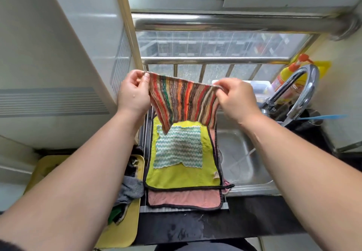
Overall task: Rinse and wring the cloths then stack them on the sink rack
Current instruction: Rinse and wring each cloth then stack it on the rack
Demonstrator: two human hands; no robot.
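Observation:
A striped multicolour cloth (183, 101) hangs spread out in the air above the sink rack (184, 208). My left hand (133, 92) pinches its top left corner and my right hand (238, 98) pinches its top right corner. Under it a stack lies flat on the rack: a teal and white zigzag cloth (179, 146) on top, a yellow-green cloth with black trim (182, 178) below it, and a pink cloth with black trim (184, 198) at the bottom. The striped cloth's lower edge hangs just over the back of the stack.
The steel sink basin (242, 158) lies right of the rack, with a chrome faucet (299, 92) arching over it. A yellow tray (121, 225) at the left holds grey and dark rags. Bottles (288, 74) stand behind the faucet. A window railing (213, 60) runs behind.

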